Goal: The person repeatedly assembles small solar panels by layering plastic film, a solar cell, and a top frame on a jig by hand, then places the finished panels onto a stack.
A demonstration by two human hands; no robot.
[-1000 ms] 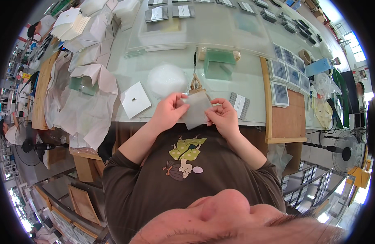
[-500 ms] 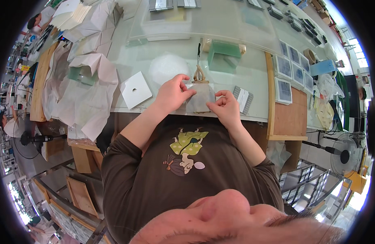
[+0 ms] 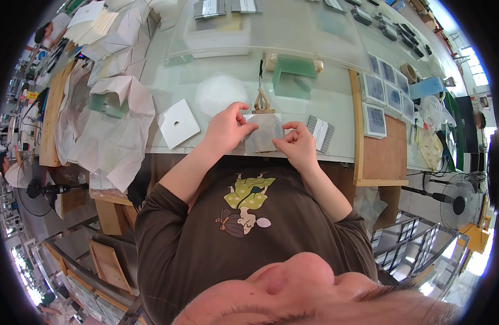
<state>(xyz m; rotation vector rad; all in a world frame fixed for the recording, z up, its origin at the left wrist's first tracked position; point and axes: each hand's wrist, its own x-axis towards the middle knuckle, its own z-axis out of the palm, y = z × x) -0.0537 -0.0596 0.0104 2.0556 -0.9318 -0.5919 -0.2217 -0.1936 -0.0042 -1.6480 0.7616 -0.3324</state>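
Note:
My left hand (image 3: 227, 129) pinches the left edge of a thin translucent sheet (image 3: 262, 133), thumb and fingers drawn together. At the sheet's opposite edge, my right hand (image 3: 298, 145) is closed in a similar pinch. The sheet lies over a small flat tan-edged piece at the table's near edge; most of that piece is hidden beneath it. Just beyond it is a tan looped fitting (image 3: 262, 103) with a dark thin rod. Behind my left hand rests a round white translucent pad (image 3: 221, 93). A small grey striped panel (image 3: 321, 133) lies right of my right hand.
A white square plate with a centre hole (image 3: 178, 123) lies to the left, beside crumpled white paper (image 3: 119, 141). Green glass pieces (image 3: 296, 75) stand behind the hands. A wooden board (image 3: 382, 149) on the right bears several dark-faced panels (image 3: 374, 119).
The table and things on it have shifted slightly left in the picture. Both hands keep the same pinching pose at the sheet's edges.

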